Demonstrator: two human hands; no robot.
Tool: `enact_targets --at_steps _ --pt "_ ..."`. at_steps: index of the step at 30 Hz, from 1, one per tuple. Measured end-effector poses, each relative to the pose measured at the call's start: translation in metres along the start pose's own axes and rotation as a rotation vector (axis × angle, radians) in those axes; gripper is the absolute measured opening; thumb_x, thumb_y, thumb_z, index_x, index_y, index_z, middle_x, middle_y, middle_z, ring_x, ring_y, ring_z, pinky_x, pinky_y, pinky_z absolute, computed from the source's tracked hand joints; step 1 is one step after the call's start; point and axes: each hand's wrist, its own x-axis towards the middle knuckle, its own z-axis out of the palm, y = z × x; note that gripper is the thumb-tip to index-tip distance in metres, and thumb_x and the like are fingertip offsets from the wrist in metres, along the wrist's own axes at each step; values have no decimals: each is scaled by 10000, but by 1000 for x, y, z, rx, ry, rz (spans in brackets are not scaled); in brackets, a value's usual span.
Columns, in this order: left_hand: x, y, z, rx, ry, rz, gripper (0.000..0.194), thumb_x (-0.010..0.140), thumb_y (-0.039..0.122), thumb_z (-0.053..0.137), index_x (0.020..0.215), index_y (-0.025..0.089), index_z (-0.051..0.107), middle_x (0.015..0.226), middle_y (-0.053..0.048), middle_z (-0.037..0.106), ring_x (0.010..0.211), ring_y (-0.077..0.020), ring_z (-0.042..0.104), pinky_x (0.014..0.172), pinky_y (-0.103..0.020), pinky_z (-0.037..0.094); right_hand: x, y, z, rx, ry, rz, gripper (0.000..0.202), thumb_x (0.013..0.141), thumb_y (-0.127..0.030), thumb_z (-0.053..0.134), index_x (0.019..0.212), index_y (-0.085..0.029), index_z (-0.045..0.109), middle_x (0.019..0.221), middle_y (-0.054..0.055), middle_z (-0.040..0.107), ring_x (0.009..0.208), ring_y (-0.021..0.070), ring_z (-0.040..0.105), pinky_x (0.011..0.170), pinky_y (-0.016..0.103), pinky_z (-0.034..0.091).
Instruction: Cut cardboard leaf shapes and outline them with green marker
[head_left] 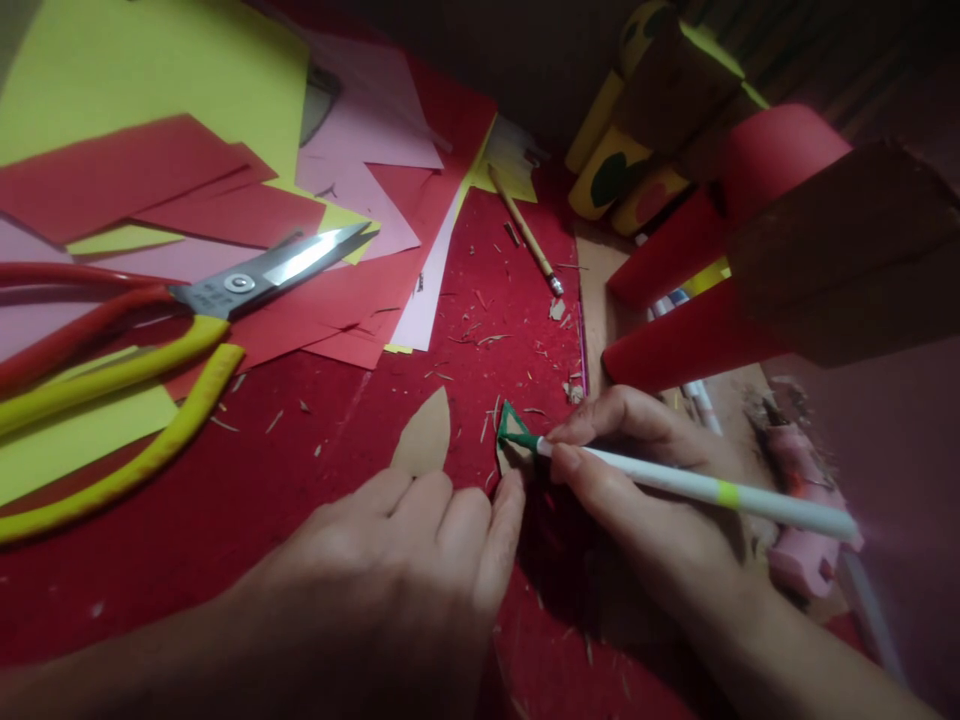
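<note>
Head view: tan cutout point(426, 436) partly hidden behind left hand point(420, 560).

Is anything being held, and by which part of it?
The right hand holds a white marker near its green tip. The left hand grips nothing visible; its fingertip touches the partly green cutout's lower end.

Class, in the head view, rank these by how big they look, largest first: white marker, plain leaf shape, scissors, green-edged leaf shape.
1. Scissors, though cut off by the picture's edge
2. White marker
3. Plain leaf shape
4. Green-edged leaf shape

Fingers partly cover both leaf shapes, so this ranks their visible parts.
</note>
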Motion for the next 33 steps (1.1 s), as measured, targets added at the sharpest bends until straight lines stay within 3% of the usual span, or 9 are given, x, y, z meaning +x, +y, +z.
enact_targets --at_steps 9,15,20,25,30,33 --pt "-4 2 6 5 45 -25 426 980 95 600 1385 149 721 759 27 668 683 -223 552 668 -416 472 2 1 3 33 36 -6 135 803 -208 819 723 -256 721 586 -11 712 476 135 590 434 207 442" --pt "0 1 2 4 63 -3 338 1068 209 540 1339 203 742 717 27 648 636 -223 593 590 -406 455 0 0 2 -4 14 6 120 811 -232 802 721 -258 725 576 -14 700 473 140 590 433 217 444" --pt "2 -1 -6 33 -44 59 363 1089 200 501 1340 139 755 790 -19 731 641 -222 635 567 -385 496 1 -2 3 -32 14 -11 100 783 -231 783 708 -253 722 552 -23 684 470 135 583 423 204 433" --pt "2 -3 -4 47 21 78 368 1096 172 471 1321 112 757 730 -9 682 609 -230 618 651 -421 560 3 -5 3 -62 -21 4 97 789 -252 781 711 -245 725 552 -20 686 477 137 591 425 203 432" --pt "1 -3 3 43 47 74 310 1072 187 527 1271 98 747 754 -27 685 605 -225 597 529 -400 453 4 -9 3 -93 -41 -26 92 779 -208 785 716 -247 730 583 -18 717 501 142 632 440 205 449" --pt "1 -2 4 49 58 66 278 1070 191 535 1235 119 747 775 -34 699 622 -231 605 579 -415 488 4 -9 2 -106 -53 -35 92 778 -203 782 712 -244 734 598 -14 726 509 144 639 447 210 455"
